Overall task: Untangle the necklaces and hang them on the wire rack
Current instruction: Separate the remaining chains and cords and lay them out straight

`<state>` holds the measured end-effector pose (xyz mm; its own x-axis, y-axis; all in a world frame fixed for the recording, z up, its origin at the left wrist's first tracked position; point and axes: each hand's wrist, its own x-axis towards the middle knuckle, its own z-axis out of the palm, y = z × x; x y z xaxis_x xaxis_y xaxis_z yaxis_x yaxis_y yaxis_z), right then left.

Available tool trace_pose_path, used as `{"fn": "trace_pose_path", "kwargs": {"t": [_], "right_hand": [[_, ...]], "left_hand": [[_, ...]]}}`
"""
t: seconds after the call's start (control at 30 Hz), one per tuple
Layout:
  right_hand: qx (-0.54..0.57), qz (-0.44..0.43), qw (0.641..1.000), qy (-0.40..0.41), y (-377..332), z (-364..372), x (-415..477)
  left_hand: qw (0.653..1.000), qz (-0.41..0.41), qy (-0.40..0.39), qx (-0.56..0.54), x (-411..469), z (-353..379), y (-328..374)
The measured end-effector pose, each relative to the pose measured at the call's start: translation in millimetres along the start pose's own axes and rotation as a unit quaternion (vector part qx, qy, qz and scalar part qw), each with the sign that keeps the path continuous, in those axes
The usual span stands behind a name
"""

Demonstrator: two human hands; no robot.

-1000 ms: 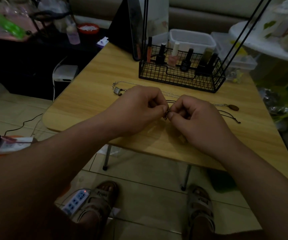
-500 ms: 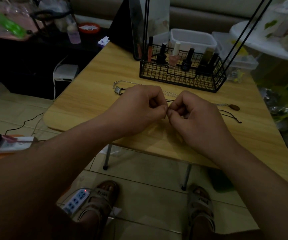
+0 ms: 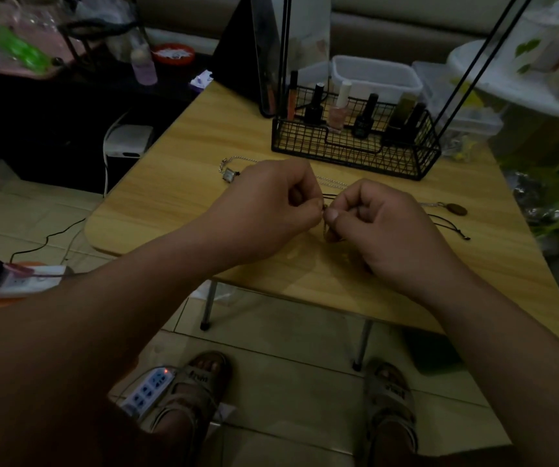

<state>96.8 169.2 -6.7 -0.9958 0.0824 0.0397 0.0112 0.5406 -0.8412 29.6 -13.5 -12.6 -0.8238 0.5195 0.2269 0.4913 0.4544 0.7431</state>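
My left hand (image 3: 271,210) and my right hand (image 3: 382,227) meet over the wooden table (image 3: 177,183), both pinching the same tangled knot of necklaces (image 3: 324,207) between thumb and fingers. A silver chain necklace (image 3: 234,160) with a square pendant (image 3: 229,174) trails left from behind my left hand. A black cord necklace (image 3: 449,224) with a brown oval pendant (image 3: 456,209) trails right. The black wire rack (image 3: 355,143) stands behind my hands, its thin uprights (image 3: 473,69) rising out of view.
Several nail polish bottles (image 3: 338,109) fill the rack's basket. A white plastic tub (image 3: 375,75) sits behind it. On the floor lie two power strips (image 3: 148,389), cables and my sandalled feet (image 3: 200,382). A white round side table (image 3: 520,82) stands at the right.
Both hands stayed together at the knot, with the fingers working it in small shifts. The necklace ends on the table have barely moved.
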Motion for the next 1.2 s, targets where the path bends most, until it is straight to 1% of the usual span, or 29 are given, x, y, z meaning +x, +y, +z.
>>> {"fn": "trace_pose_path", "kwargs": {"t": [0.07, 0.17, 0.23, 0.3, 0.37, 0.53, 0.63, 0.77, 0.97, 1.2], "right_hand": [[-0.029, -0.008, 1.0, 0.0, 1.7, 1.6, 0.2], [-0.041, -0.004, 0.999, -0.002, 1.2, 1.2, 0.4], [-0.004, 0.014, 1.0, -0.014, -1.2, -1.4, 0.8], [0.04, 0.025, 0.999, -0.026, -3.8, -5.0, 0.5], [0.055, 0.022, 0.998, -0.031, -3.8, -8.0, 0.0], [0.053, 0.005, 0.998, -0.033, -0.8, -8.0, -1.6], [0.03, -0.01, 0.999, -0.038, 1.7, -7.2, -0.7], [0.006, -0.02, 0.998, -0.052, 3.9, -6.9, -1.4], [-0.047, -0.03, 0.997, -0.059, 7.1, -5.3, -1.6], [-0.027, -0.024, 0.998, -0.041, 6.2, -6.8, -1.0]], "left_hand": [[1.0, 0.013, 0.002, 0.028, -1.4, 1.4, 0.9], [0.999, 0.004, -0.029, 0.031, -1.9, 3.9, 2.4], [0.998, -0.032, -0.048, -0.034, -0.9, 4.7, 4.4], [0.987, -0.079, -0.052, -0.129, 0.2, 1.7, 6.4], [0.979, -0.096, -0.056, -0.173, 1.7, -3.7, 6.8], [0.981, -0.091, -0.105, -0.137, -0.2, -4.2, 5.4], [0.985, -0.084, -0.087, -0.126, 0.7, -2.7, 4.9], [0.983, -0.086, -0.075, -0.141, 1.7, -3.3, 4.0], [0.991, -0.061, -0.078, -0.09, 0.9, -1.1, 1.2], [0.996, -0.018, -0.077, -0.05, 0.1, -0.6, 2.0]]}}
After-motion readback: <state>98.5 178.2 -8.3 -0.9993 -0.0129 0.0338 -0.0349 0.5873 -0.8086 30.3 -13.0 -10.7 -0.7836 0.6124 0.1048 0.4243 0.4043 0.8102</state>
